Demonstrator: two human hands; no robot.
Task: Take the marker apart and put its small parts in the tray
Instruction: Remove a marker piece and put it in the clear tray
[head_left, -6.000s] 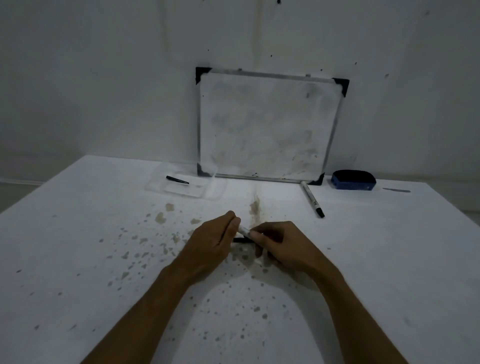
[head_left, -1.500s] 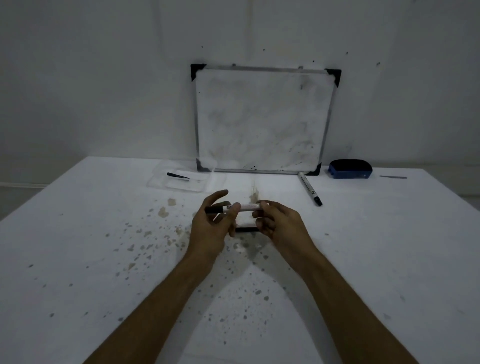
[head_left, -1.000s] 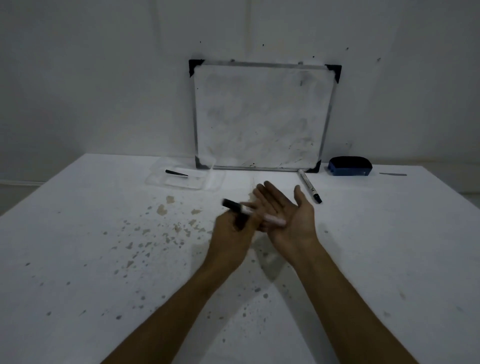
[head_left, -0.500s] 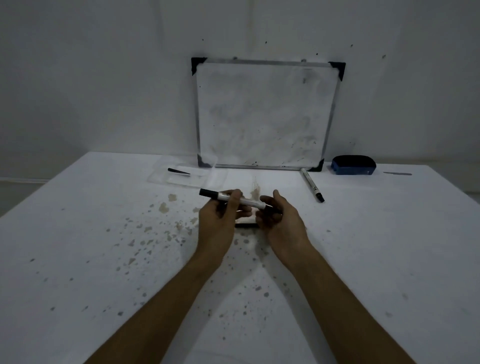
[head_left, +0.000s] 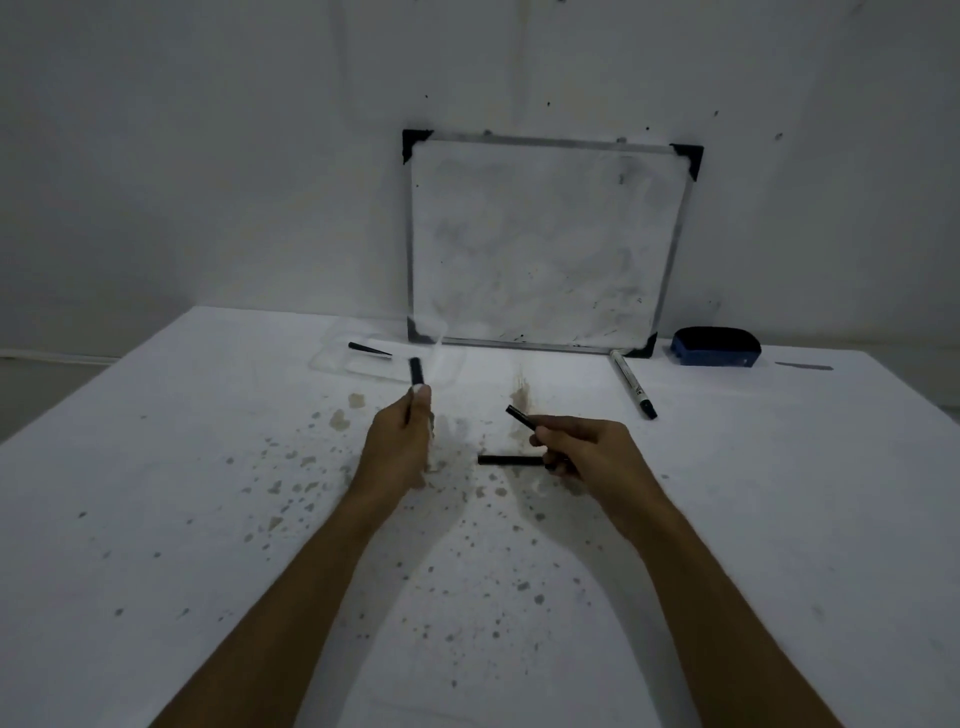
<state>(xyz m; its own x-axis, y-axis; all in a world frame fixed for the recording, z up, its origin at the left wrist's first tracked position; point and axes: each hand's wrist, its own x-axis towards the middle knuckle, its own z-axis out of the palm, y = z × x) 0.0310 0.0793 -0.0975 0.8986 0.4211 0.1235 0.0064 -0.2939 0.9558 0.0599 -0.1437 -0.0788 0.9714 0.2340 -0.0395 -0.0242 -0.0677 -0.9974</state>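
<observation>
My left hand (head_left: 397, 449) grips the marker body (head_left: 416, 372) upright, its black end poking out above my fingers. My right hand (head_left: 582, 449) pinches a thin black rod-like part (head_left: 521, 417) that points up and to the left. The two hands are apart. A black cap-like piece (head_left: 506, 460) lies flat on the table between them. The clear plastic tray (head_left: 332, 359) sits at the back left and holds a small black pointed part (head_left: 369, 349).
A smudged whiteboard (head_left: 540, 244) leans on the wall at the back. A second capped marker (head_left: 631, 383) lies to its right front, and a blue eraser (head_left: 715, 347) sits further right. The white table (head_left: 779, 519) is speckled with stains.
Half a second ago both hands held the marker level between them. Now the hands have pulled apart: the left keeps the body upright, the right holds a thin black part drawn out of it.
</observation>
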